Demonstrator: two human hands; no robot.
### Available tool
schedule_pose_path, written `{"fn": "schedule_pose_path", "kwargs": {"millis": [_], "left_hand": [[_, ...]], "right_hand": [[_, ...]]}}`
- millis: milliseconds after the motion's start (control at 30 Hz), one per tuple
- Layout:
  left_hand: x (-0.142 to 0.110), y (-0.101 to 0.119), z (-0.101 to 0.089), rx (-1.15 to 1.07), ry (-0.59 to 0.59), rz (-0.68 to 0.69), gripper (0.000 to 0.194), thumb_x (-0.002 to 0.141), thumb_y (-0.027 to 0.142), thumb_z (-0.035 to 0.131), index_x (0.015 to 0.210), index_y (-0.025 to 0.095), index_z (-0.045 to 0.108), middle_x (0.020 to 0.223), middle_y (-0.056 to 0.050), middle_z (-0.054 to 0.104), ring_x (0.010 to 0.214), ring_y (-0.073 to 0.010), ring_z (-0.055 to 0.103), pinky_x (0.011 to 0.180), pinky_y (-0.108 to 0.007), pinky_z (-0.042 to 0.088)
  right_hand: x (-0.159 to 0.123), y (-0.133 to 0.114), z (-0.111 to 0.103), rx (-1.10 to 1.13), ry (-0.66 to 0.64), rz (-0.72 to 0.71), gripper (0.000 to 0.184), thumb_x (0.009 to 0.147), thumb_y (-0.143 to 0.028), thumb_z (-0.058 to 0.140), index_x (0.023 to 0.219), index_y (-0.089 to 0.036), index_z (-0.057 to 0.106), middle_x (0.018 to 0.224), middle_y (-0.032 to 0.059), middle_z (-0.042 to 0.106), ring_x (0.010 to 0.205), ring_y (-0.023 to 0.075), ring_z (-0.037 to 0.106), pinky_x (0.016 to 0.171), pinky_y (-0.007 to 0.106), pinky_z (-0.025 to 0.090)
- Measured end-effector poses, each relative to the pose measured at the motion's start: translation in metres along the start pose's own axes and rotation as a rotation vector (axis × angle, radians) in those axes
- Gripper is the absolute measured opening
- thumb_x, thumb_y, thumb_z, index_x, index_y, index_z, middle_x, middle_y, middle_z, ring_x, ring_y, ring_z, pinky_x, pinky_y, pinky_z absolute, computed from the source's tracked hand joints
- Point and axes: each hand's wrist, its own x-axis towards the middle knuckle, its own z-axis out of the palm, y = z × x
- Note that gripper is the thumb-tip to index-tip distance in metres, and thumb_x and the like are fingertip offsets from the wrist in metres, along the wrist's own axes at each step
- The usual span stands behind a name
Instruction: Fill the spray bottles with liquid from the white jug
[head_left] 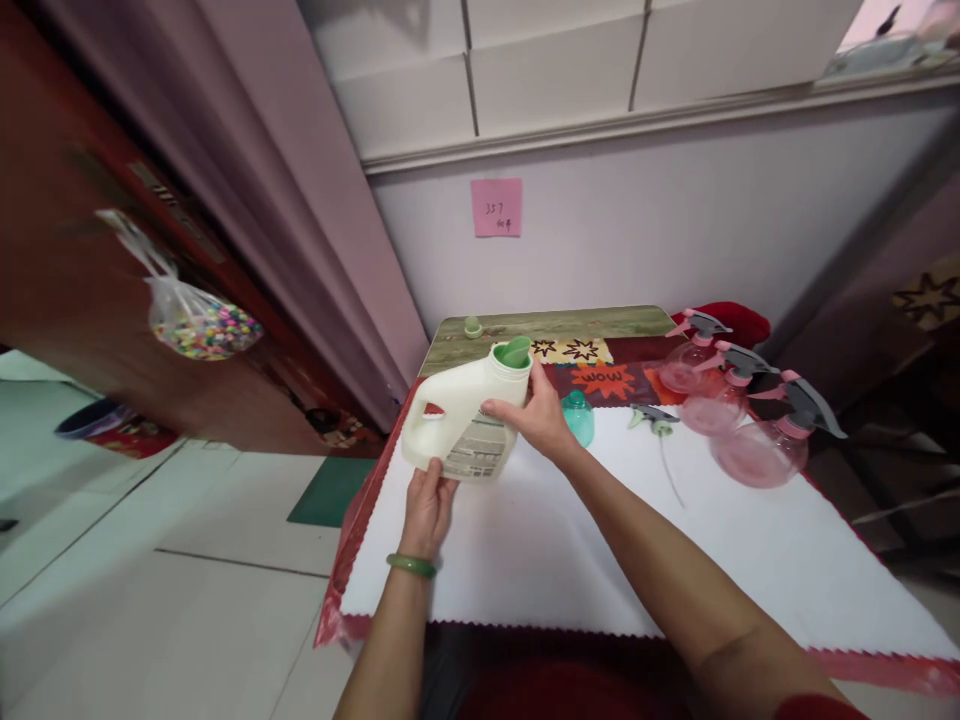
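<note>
Tilted above the table is a pale detergent jug, its green pouring spout uncapped. My left hand, with a green bangle at the wrist, is closed on the jug's bottom edge. Near the neck, my right hand grips the jug's side, thumb across the label. Just right of it stands a teal bottle, partly hidden by my right hand and without a spray head. A loose spray head with a thin tube lies on the white cloth. The green cap rests at the table's back left.
Three pink spray bottles stand at the table's right side. White cloth covers much of the tabletop. A pink note is on the wall behind. On the left, a bag of colourful beads hangs from a red door.
</note>
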Motion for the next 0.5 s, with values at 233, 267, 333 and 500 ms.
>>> {"fn": "schedule_pose_path", "kwargs": {"millis": [233,267,333,500], "left_hand": [[-0.008,0.000,-0.022,0.212,0.160,-0.067,0.046,0.068,0.042,0.090,0.095,0.013,0.065,0.085,-0.008,0.071,0.072,-0.0172,0.070,0.073,-0.035,0.060],[-0.010,0.002,-0.023,0.246,0.177,-0.050,0.046,0.069,0.042,0.088,0.097,0.013,0.065,0.084,-0.007,0.070,0.071,-0.0167,0.069,0.070,-0.033,0.059],[-0.015,0.006,-0.021,0.318,0.190,-0.001,0.046,0.072,0.045,0.085,0.099,0.013,0.065,0.084,-0.007,0.070,0.072,-0.0171,0.068,0.068,-0.032,0.056],[-0.024,0.027,0.006,0.499,0.177,0.220,0.049,0.077,0.040,0.082,0.115,0.016,0.064,0.111,-0.013,0.069,0.092,-0.0209,0.068,0.085,-0.037,0.055]], "right_hand": [[0.009,-0.013,0.017,-0.397,-0.016,-0.073,0.083,0.066,-0.050,0.086,0.138,-0.024,0.055,0.130,0.0092,0.070,0.118,0.0336,0.064,0.106,0.052,0.047],[0.007,-0.011,0.016,-0.415,-0.029,-0.073,0.084,0.067,-0.050,0.085,0.140,-0.024,0.054,0.130,0.0096,0.070,0.118,0.0339,0.065,0.105,0.051,0.047],[0.003,-0.006,0.011,-0.425,-0.066,-0.068,0.085,0.069,-0.052,0.082,0.143,-0.025,0.051,0.130,0.0094,0.071,0.118,0.0336,0.066,0.104,0.050,0.048],[-0.011,0.014,-0.002,-0.517,-0.116,0.016,0.108,0.067,-0.056,0.084,0.158,-0.025,0.034,0.136,0.0133,0.067,0.120,0.0357,0.066,0.101,0.050,0.050]]}}
